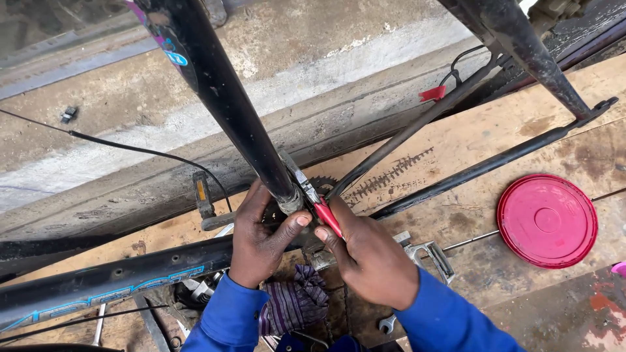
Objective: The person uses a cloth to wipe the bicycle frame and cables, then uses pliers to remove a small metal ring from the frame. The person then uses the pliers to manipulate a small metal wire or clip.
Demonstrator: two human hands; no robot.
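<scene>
My right hand (368,257) is closed around red-handled pliers (317,202), jaws at the bicycle frame's (222,98) bottom bracket. My left hand (261,238) clasps that junction, steadying it above the wooden bench (495,140) near its front edge.

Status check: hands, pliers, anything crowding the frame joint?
Right hand grips red-handled pliers. Left hand braces black frame tube. Chainring, pedal close behind.
</scene>
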